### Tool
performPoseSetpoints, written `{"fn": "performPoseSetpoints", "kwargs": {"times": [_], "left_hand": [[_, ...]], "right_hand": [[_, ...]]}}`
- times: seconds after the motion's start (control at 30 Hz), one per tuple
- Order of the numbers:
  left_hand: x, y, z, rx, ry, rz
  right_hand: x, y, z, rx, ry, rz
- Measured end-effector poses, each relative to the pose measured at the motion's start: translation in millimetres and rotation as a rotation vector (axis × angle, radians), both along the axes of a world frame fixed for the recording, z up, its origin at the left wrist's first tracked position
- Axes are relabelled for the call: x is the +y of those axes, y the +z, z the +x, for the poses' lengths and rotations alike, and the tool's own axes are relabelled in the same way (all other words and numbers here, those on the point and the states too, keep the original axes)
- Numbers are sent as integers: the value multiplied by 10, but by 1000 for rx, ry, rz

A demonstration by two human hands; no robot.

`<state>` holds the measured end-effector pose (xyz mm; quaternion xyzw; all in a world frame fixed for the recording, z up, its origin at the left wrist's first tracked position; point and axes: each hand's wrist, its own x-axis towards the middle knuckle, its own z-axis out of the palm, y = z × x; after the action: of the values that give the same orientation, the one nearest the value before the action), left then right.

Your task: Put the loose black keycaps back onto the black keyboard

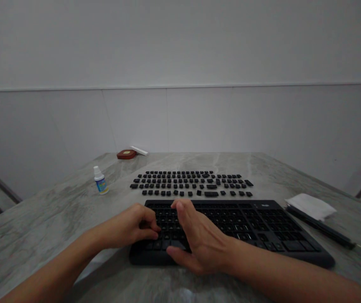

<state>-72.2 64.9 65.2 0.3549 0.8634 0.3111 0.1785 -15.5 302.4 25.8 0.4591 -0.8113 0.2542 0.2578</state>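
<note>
Take the keyboard (240, 229) as the clock's middle, near edge of the table (54, 227). Right hand (197, 244) is over it toward eight, thumb and fingers spread apart. Left hand (137, 225) is at nine, thumb and fingertips drawn in at the end keys; can't tell if they're gripping one. I'd work straight and light there, bracing the board with the right palm. Bottle's (101, 182) at ten, loose keycaps (212, 186) at twelve, so don't bump those rows.

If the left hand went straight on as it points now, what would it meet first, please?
Probably the right hand, beside it over the keyboard; relative depth is hard to judge.
</note>
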Motion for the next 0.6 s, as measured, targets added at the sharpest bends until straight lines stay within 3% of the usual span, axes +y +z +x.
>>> {"fn": "performPoseSetpoints", "kwargs": {"times": [0.13,0.27,0.33,0.6], "left_hand": [[-12,-20,-13,9,3,-5],[3,4,-16,-8,-41,-1],[12,19,-17,-36,-64,6],[3,72,-57,9,-100,-65]], "right_hand": [[-5,29,10,11,-65,35],[-37,127,54,-146,-77,377],[-55,162,82,-197,-83,465],[-121,205,77,-140,-82,442]]}}
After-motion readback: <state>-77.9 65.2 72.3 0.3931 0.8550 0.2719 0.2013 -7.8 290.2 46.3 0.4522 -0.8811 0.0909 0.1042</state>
